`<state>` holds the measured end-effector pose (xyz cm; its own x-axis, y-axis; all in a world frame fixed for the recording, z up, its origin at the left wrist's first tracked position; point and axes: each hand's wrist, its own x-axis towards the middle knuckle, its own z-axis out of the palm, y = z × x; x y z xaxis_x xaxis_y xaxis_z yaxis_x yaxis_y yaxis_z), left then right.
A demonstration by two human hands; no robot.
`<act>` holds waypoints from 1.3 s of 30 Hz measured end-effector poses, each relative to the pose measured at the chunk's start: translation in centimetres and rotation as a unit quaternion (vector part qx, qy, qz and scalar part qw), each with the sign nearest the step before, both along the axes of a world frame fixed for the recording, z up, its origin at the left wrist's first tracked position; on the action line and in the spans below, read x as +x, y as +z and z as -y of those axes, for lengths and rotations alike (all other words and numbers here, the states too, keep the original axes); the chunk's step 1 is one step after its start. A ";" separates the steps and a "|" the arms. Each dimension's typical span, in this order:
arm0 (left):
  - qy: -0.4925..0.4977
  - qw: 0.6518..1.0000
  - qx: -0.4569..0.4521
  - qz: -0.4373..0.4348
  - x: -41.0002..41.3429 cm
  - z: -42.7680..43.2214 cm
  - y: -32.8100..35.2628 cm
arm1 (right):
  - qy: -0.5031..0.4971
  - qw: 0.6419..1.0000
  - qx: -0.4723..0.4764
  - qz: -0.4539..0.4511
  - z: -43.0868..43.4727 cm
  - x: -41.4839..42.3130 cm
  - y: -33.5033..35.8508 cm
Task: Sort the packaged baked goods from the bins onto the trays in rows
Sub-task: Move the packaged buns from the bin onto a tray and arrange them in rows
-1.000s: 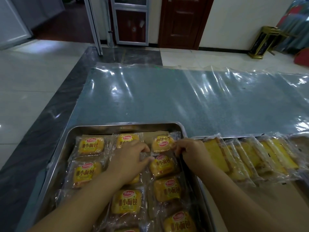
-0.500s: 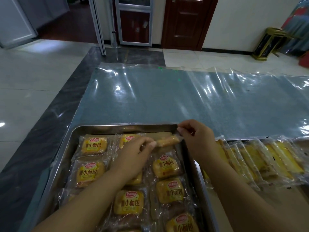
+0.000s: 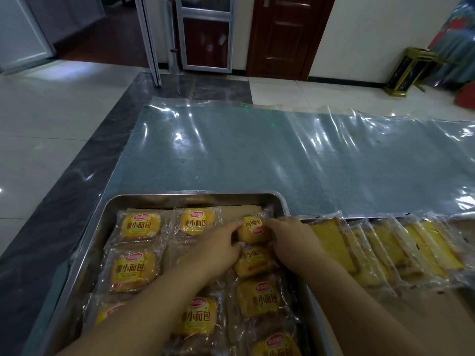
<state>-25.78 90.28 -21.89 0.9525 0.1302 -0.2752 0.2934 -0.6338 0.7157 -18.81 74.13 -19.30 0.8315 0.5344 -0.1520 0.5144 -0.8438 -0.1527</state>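
Left hand (image 3: 218,246) and right hand (image 3: 290,235) are both pinching one bun packet (image 3: 253,228), the left on its left edge, the right on its right edge. The packet is sitting in the far-right corner slot of the steel tray (image 3: 144,199), face up, with its print turned away from the camera.

Half a second ago it was being held edge-on, just above that same corner. It is now lying flat and lower. The right hand has dropped from the far rim to the packet's side.

The other bun packets (image 3: 140,226) are lying in rows across the tray, labels towards the camera. One (image 3: 253,262) is touching the held packet's near edge. Brown liner paper (image 3: 239,211) is showing at the far end.

The left forearm is covering most of the middle column. The right forearm is crossing the tray's right rim.

A second tray (image 3: 359,219) is sitting just to the right, carrying overlapping sliced cake packets (image 3: 331,242).

Clear plastic film (image 3: 257,155) is covering the bench (image 3: 205,176) beyond both trays. A dark wooden door (image 3: 288,34) is standing in the background.
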 end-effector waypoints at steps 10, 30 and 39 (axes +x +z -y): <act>0.129 0.960 -0.145 0.200 -0.2 -0.5 2.9 | 0.000 0.969 0.245 0.019 0.2 -1.0 1.1; 0.089 0.977 0.108 0.162 -3.0 -4.7 1.4 | -0.325 0.806 0.428 -0.248 -1.7 -0.1 1.7; 0.071 0.951 0.287 0.091 -4.6 -6.8 -1.2 | -0.274 0.912 0.261 -0.161 -2.5 -0.3 -0.3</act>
<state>-30.41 97.12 -23.06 0.9392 0.3400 0.0483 0.3093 -0.8986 0.3113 -19.06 76.64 -19.60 0.9526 0.1224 -0.2786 -0.1039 -0.7297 -0.6758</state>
